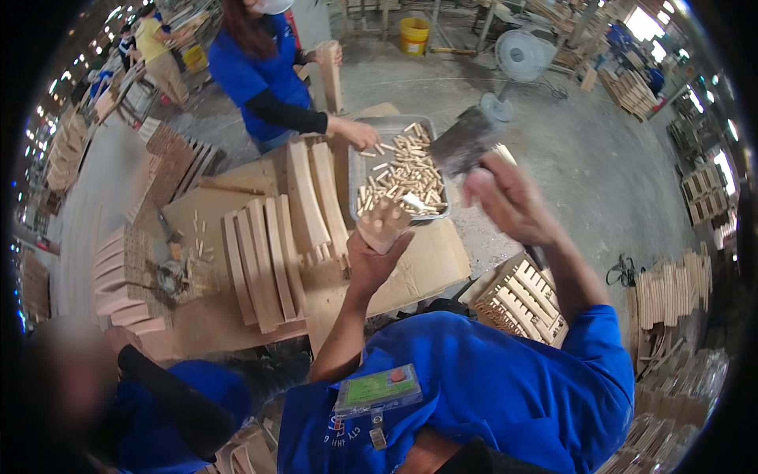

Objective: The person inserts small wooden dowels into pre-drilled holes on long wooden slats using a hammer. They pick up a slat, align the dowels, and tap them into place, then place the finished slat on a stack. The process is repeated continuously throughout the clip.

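Observation:
My left hand [371,265] is closed around a pale wooden piece [387,229], held upright with several dowel ends showing at its top. Up and to the right, my right hand [513,201] grips a mallet [464,141]; its dark, blocky head is smeared by motion and stands apart from the wooden piece. Just beyond the wooden piece lies a grey metal tray [354,170] heaped with loose wooden dowels [407,170]. A co-worker's hand [359,134] reaches into the tray's left side, while that person's other hand holds an upright wooden part [329,79].
Curved wooden slats [257,261] lie on the cardboard-covered table [434,257] to the left. Another person [174,411] in blue sits or stands at lower left. A box of wooden parts [525,300] is beside my right arm. A fan [523,57] stands beyond.

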Demonstrator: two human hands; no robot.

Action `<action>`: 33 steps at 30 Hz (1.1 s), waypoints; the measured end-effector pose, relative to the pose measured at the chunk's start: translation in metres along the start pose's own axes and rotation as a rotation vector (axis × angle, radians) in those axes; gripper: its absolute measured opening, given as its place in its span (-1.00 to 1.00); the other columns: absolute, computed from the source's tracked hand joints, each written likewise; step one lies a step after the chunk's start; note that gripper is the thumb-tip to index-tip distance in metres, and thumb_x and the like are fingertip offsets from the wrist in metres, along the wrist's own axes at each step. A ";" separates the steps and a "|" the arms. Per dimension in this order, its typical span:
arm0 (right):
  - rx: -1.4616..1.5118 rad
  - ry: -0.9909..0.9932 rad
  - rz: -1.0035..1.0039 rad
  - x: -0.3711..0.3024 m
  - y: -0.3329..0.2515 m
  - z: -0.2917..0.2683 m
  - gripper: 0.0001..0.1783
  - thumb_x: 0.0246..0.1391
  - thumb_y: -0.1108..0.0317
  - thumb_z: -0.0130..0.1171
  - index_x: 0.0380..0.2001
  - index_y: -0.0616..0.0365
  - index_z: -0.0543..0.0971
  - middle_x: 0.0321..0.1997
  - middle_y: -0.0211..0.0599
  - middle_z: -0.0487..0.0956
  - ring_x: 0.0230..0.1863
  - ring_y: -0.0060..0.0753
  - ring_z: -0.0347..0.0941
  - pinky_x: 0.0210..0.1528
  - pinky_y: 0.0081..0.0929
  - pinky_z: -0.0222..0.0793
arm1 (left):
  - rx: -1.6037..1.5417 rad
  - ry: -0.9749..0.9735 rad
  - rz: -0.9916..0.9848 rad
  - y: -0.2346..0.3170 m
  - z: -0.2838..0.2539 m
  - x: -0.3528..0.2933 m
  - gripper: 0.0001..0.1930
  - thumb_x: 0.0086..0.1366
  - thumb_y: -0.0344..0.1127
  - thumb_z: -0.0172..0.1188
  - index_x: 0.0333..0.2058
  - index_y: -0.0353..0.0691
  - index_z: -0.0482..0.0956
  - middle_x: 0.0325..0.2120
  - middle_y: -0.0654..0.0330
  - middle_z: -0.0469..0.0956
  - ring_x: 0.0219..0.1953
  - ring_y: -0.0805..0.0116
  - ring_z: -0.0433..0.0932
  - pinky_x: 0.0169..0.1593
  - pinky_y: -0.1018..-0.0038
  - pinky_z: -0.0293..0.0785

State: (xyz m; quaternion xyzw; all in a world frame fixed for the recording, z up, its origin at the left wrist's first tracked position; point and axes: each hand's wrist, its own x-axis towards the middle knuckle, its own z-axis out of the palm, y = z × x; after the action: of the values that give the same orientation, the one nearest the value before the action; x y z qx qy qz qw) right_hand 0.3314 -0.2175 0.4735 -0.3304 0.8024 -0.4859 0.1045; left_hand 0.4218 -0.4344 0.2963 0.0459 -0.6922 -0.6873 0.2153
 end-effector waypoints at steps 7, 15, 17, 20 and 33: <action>0.138 0.220 -0.259 0.006 -0.087 -0.025 -0.71 0.51 0.28 0.06 0.07 0.29 0.48 -0.39 -0.47 0.49 -0.44 -0.64 0.34 -0.47 -0.61 0.25 | -0.087 0.042 0.063 -0.020 0.002 0.000 -0.59 0.24 -0.52 0.47 0.06 -0.35 0.60 -0.08 0.17 0.70 -0.06 0.47 0.65 0.03 0.50 0.57; -0.420 -0.281 -0.191 0.020 -0.057 0.002 -0.78 0.33 0.35 0.23 -0.04 0.21 0.59 -0.32 0.03 0.67 -0.35 0.09 0.65 -0.25 -0.07 0.52 | -0.056 0.029 0.043 -0.009 0.007 0.004 -0.63 0.22 -0.49 0.49 -0.02 -0.31 0.60 -0.16 0.21 0.70 -0.13 0.52 0.65 -0.04 0.51 0.57; -0.292 -0.183 -0.136 0.024 -0.090 -0.004 -0.81 0.39 0.34 0.18 -0.08 0.25 0.60 -0.42 -0.12 0.61 -0.44 -0.41 0.51 -0.35 -0.29 0.42 | -0.133 0.019 0.071 -0.012 0.009 0.002 -0.60 0.21 -0.49 0.48 0.01 -0.30 0.58 -0.16 0.23 0.69 -0.14 0.53 0.63 -0.02 0.51 0.57; -0.250 -0.066 -0.260 0.033 -0.080 0.005 -0.78 0.40 0.30 0.15 -0.09 0.24 0.59 -0.40 -0.01 0.62 -0.43 -0.11 0.56 -0.35 -0.18 0.42 | -0.117 0.016 0.031 -0.018 0.010 -0.001 -0.55 0.21 -0.51 0.47 0.06 -0.30 0.56 -0.11 0.22 0.68 -0.08 0.51 0.63 0.02 0.49 0.56; -0.603 -0.202 -0.473 0.027 -0.051 0.020 -0.77 0.36 0.28 0.18 -0.27 0.25 0.51 -0.60 -0.03 0.50 -0.55 0.07 0.55 -0.46 -0.14 0.41 | -0.067 0.004 0.133 -0.014 0.014 0.000 -0.49 0.19 -0.53 0.46 0.12 -0.31 0.53 -0.10 0.15 0.69 -0.08 0.47 0.64 -0.01 0.48 0.57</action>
State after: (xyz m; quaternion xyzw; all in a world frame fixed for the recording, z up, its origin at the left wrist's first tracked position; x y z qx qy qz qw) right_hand 0.3427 -0.2644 0.5106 -0.5680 0.7965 -0.2044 -0.0338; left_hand 0.4130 -0.4220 0.2837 -0.0059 -0.6700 -0.6942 0.2632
